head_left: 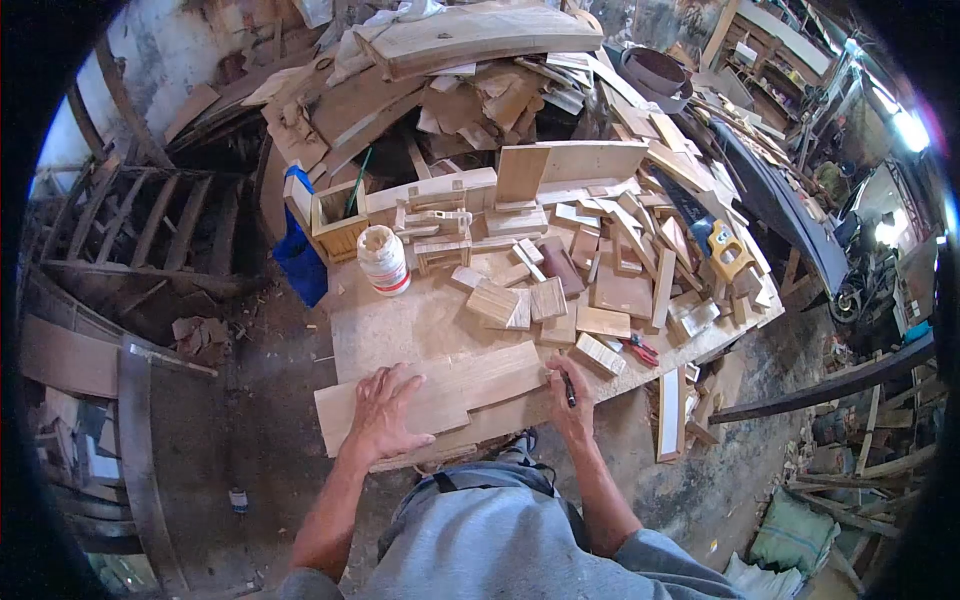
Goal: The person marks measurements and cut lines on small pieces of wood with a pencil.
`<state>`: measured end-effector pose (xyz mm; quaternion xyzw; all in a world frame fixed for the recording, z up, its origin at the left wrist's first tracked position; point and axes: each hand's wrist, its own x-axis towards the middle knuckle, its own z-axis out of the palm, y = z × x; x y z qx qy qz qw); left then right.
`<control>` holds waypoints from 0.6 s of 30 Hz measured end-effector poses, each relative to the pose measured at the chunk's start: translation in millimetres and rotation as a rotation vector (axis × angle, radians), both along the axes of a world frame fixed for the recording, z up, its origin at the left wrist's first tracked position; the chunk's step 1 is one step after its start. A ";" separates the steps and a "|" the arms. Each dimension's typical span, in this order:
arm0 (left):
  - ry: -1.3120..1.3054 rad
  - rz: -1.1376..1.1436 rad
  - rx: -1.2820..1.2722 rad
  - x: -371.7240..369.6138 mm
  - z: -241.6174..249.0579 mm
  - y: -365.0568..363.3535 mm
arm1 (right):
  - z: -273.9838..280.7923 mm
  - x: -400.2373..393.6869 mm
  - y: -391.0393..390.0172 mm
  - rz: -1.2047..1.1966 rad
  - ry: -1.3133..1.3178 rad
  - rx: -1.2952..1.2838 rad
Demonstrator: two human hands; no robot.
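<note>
Two flat wooden boards (490,375) lie end to end along the near edge of the workbench (370,325). My left hand (386,408) rests on the left board with its fingers spread and palm down. At the boards' right end, my right hand (572,398) is closed round a dark pen (570,388), its fingertips right at the board's end. Beyond the boards stands a white open jar (384,262) with a residue-covered rim. Small wood blocks (500,302) lie just past the right board, and red-handled pliers (641,350) lie to the right.
A yellow-handled saw (728,250) lies on offcuts at the right. A wooden box (335,225) with a blue cloth (300,265) beside it stands at the left. Behind, a thick curved plank (480,38) tops a heap of scrap. A wooden rack (150,220) stands far left.
</note>
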<state>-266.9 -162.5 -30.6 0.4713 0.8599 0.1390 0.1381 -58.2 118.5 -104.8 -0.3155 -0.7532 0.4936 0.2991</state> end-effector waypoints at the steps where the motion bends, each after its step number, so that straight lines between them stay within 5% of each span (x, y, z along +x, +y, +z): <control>1: -0.001 0.006 0.002 0.3 -2.3 -0.4 | 7.5 -0.2 -1.5 0.000 -0.020 -0.014; 8: -0.017 0.021 0.029 -0.6 -9.7 -1.1 | 51.4 -7.4 -23.5 -0.086 0.129 -0.190; 11: -0.026 0.031 0.036 0.6 -7.1 -0.2 | 27.0 -4.6 -15.4 -0.040 0.051 -0.064; 18: -0.039 0.021 0.003 -1.3 -9.8 -2.0 | 40.8 -53.1 -29.9 0.279 0.085 -0.331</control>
